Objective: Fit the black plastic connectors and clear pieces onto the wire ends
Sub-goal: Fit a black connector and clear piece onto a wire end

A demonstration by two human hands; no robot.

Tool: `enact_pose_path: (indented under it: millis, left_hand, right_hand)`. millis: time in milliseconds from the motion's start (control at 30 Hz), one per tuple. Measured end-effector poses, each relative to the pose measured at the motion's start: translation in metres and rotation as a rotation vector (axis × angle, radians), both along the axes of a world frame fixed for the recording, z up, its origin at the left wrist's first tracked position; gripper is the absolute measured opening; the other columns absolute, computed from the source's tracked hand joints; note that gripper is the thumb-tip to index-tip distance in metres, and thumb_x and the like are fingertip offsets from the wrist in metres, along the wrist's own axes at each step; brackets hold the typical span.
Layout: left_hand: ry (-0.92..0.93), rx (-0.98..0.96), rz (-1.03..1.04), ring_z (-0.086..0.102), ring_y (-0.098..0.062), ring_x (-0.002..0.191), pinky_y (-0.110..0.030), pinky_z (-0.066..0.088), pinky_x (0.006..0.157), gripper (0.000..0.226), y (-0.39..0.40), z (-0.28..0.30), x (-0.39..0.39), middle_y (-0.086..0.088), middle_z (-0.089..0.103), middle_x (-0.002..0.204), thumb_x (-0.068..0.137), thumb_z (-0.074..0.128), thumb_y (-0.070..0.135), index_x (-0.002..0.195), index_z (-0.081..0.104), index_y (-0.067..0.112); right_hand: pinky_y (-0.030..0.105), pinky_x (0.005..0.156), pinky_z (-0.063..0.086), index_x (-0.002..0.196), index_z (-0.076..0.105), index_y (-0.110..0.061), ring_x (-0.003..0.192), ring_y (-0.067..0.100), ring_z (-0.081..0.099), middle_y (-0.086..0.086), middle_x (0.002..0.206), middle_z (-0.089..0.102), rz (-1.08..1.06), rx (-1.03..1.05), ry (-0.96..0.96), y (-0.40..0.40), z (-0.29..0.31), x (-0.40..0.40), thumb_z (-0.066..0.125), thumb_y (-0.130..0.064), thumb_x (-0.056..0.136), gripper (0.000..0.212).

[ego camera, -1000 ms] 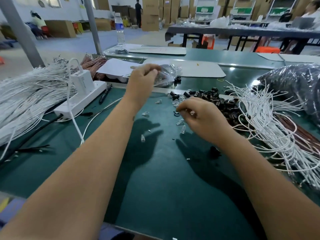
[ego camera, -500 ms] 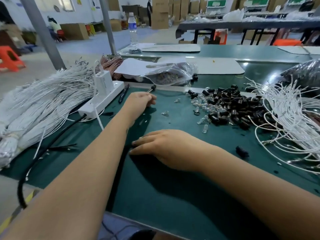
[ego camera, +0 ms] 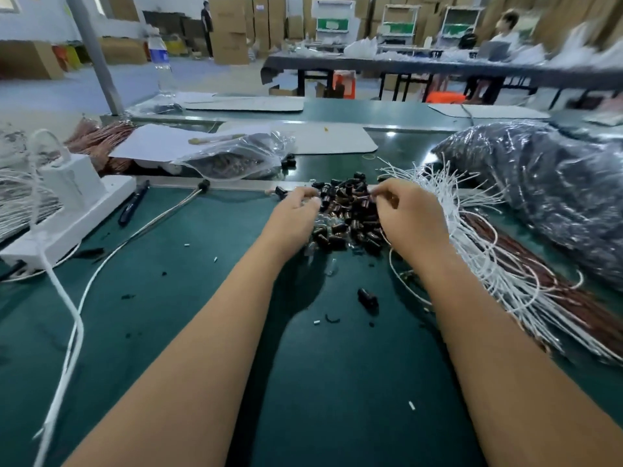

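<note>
Left hand (ego camera: 295, 214) and right hand (ego camera: 409, 215) flank the connectors (ego camera: 350, 217), fingers curled; whether they pinch anything, I cannot tell

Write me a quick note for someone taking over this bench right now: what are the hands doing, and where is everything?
Left hand: fingers curled at the left edge of the connector pile; what it holds, if anything, can't be told.
Right hand: fingertips pinched together at the pile's right edge, seemingly on something small; too blurred to name.
Clear pieces: scattered at the pile's near edge.
White wires: fanned out right of the pile.
One stray connector: nearer you on the mat.
Done: no fitted wire end visible. Left: the fitting.
</note>
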State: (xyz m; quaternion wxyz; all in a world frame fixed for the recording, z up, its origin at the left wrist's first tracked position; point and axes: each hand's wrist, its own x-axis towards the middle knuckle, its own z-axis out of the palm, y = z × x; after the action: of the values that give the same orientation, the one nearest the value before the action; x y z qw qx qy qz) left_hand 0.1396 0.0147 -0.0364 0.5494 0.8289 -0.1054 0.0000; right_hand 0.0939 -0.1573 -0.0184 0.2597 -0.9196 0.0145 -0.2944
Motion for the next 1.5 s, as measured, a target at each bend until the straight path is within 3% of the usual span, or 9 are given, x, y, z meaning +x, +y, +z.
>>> enact_pose_path:
  millis: [300,367,567,633,767,900,967,1300,1500]
  left_hand:
    - [-0.026,0.106,0.241,0.057,-0.030,0.109,-0.040,0.045,0.099,0.028,-0.018,-0.008,0.002,-0.001,0.067,0.102,0.091,0.044,0.032,0.103,0.068,0.039]
    - [-0.070,0.097,0.259,0.042,-0.028,0.129,-0.035,0.031,0.107,0.027,-0.018,-0.010,-0.001,-0.007,0.056,0.127,0.091,0.046,0.028,0.101,0.068,0.040]
    - [-0.394,0.086,0.114,0.033,-0.011,0.126,-0.029,0.021,0.107,0.027,-0.028,-0.007,-0.019,0.033,0.048,0.097,0.094,0.053,0.014,0.106,0.068,0.033]
    - [-0.491,0.112,0.013,0.035,-0.012,0.127,-0.037,0.029,0.112,0.043,-0.031,-0.004,-0.024,0.021,0.058,0.115,0.092,0.053,0.012,0.129,0.057,0.033]
    - [-0.700,0.399,-0.101,0.017,-0.015,0.142,-0.033,0.009,0.115,0.068,-0.034,0.000,-0.024,0.024,0.016,0.155,0.092,0.054,0.019,0.146,0.025,0.046]
    - [-0.748,0.294,-0.029,0.044,-0.019,0.118,-0.034,0.025,0.101,0.023,-0.031,0.002,-0.023,0.016,0.065,0.107,0.096,0.055,0.021,0.116,0.065,0.025]
    - [-0.702,0.217,-0.016,0.043,-0.014,0.101,-0.038,0.033,0.097,0.016,-0.025,0.004,-0.021,0.023,0.056,0.080,0.097,0.054,0.025,0.096,0.070,0.021]
    - [-0.694,0.191,0.136,0.044,-0.024,0.087,-0.035,0.033,0.080,0.021,-0.001,-0.001,-0.011,0.004,0.067,0.078,0.093,0.060,0.033,0.092,0.074,0.017]
    - [-0.604,0.085,0.158,0.041,-0.015,0.054,-0.030,0.037,0.056,0.019,0.011,-0.004,-0.007,0.000,0.059,0.060,0.095,0.060,0.026,0.097,0.073,0.012]
  right_hand:
    - [0.033,0.077,0.042,0.080,0.067,-0.012,0.084,0.024,0.050,0.005,0.085,0.063,-0.426,-0.210,0.274,-0.031,-0.012,-0.001,0.056,-0.026,0.091,0.021]
    - [0.035,0.082,0.045,0.083,0.069,-0.015,0.083,0.023,0.055,0.001,0.082,0.065,-0.420,-0.176,0.248,-0.029,-0.011,-0.001,0.055,-0.022,0.092,0.017]
    - [0.032,0.074,0.046,0.082,0.063,-0.013,0.082,0.022,0.056,0.000,0.081,0.061,-0.289,0.104,-0.056,-0.026,-0.010,-0.005,0.054,-0.011,0.091,0.013]
    - [0.026,0.071,0.045,0.085,0.060,-0.013,0.079,0.017,0.055,-0.003,0.081,0.058,-0.161,0.165,-0.200,-0.023,-0.008,-0.007,0.056,-0.010,0.093,0.009]
    - [0.025,0.054,0.038,0.095,0.060,-0.013,0.060,0.012,0.051,-0.006,0.074,0.058,0.104,0.075,-0.226,-0.010,-0.008,-0.009,0.055,-0.011,0.096,0.006]
    - [0.029,0.054,0.034,0.095,0.060,-0.015,0.059,0.022,0.049,-0.002,0.072,0.061,0.123,-0.115,-0.301,-0.001,-0.010,-0.012,0.050,-0.017,0.099,0.011]
    - [0.030,0.058,0.038,0.092,0.062,-0.014,0.059,0.025,0.052,0.001,0.071,0.062,0.074,-0.225,-0.353,0.000,-0.007,-0.011,0.051,-0.018,0.099,0.014]
    - [0.027,0.050,0.039,0.087,0.064,-0.008,0.050,0.016,0.047,0.002,0.060,0.055,-0.156,-0.268,-0.539,-0.015,-0.002,-0.013,0.057,-0.001,0.092,0.011]
    - [0.027,0.070,0.032,0.099,0.064,-0.011,0.072,0.019,0.048,0.005,0.084,0.063,-0.495,-0.011,-0.320,-0.034,-0.010,-0.010,0.050,-0.014,0.098,0.014]
